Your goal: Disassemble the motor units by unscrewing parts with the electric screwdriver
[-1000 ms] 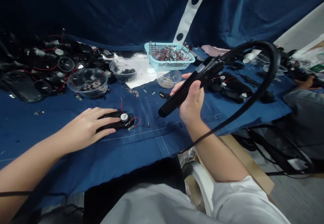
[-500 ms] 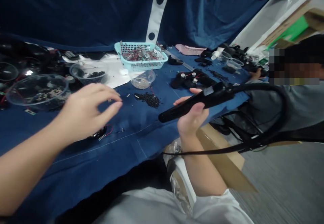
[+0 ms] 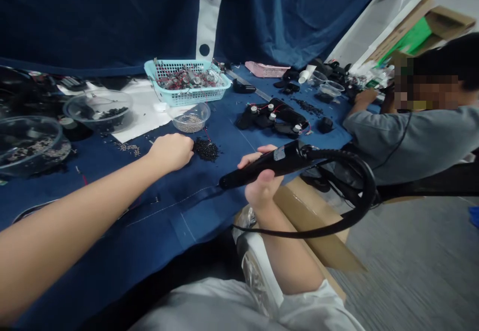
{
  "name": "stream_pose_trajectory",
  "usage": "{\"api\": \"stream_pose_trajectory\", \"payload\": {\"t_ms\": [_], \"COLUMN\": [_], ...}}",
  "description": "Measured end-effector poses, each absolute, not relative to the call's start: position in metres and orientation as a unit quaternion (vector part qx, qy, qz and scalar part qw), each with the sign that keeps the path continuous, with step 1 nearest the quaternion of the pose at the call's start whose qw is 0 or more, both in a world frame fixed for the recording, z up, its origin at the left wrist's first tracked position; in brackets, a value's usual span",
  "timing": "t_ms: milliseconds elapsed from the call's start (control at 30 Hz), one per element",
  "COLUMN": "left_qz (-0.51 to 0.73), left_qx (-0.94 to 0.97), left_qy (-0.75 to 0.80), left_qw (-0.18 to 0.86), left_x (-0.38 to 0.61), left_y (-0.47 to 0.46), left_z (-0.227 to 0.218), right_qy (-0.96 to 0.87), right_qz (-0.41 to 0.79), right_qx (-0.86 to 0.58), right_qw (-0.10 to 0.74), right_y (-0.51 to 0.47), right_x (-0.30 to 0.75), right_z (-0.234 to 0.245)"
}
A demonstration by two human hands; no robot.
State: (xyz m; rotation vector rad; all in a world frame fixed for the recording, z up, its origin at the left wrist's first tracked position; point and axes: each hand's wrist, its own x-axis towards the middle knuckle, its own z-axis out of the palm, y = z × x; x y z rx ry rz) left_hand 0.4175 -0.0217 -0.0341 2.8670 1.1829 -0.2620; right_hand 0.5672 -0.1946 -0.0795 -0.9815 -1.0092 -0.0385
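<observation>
My right hand (image 3: 262, 176) is wrapped round a black corded electric screwdriver (image 3: 269, 164), held level with its tip pointing left over the blue cloth (image 3: 179, 206). Its thick black cable (image 3: 355, 206) loops down to the right. My left hand (image 3: 170, 151) reaches across the table with the fingers curled in, its fingertips at a small pile of black screws (image 3: 205, 150). What the fingers pinch, if anything, is hidden. My left forearm covers the small black part that lay near the front edge.
A turquoise basket (image 3: 187, 79) of small motors stands at the back, a small clear bowl (image 3: 189, 117) in front of it and larger clear bowls (image 3: 98, 107) at left. Black parts with red wires (image 3: 273, 116) lie at right. A co-worker (image 3: 404, 126) sits at far right beside cardboard boxes.
My left hand lifted off the small black part near the front edge and reached forward and right to the pile of black screws, its fingers closing. My head turned right; the screwdriver dropped slightly.
</observation>
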Motion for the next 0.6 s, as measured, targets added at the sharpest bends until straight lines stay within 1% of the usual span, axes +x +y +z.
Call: {"api": "stream_pose_trajectory", "payload": {"t_ms": [167,300,433,600], "left_qz": [-0.071,-0.028,0.012,0.058], "left_qx": [0.920,0.921,0.919,0.920], "left_qy": [0.385,0.388,0.390,0.373], "left_qw": [0.026,0.030,0.053,0.106], "left_x": [0.419,0.409,0.397,0.385], "left_y": [-0.026,-0.030,-0.029,-0.033], "left_z": [-0.033,-0.024,-0.025,-0.021], "right_qy": [-0.428,-0.389,-0.411,-0.405], "right_qz": [-0.039,-0.065,-0.045,-0.028], "right_qx": [-0.447,-0.429,-0.441,-0.461], "right_qw": [0.784,0.813,0.796,0.789], "right_y": [-0.193,-0.187,-0.186,-0.197], "right_x": [0.560,0.546,0.538,0.540], "right_z": [-0.068,-0.060,-0.065,-0.073]}}
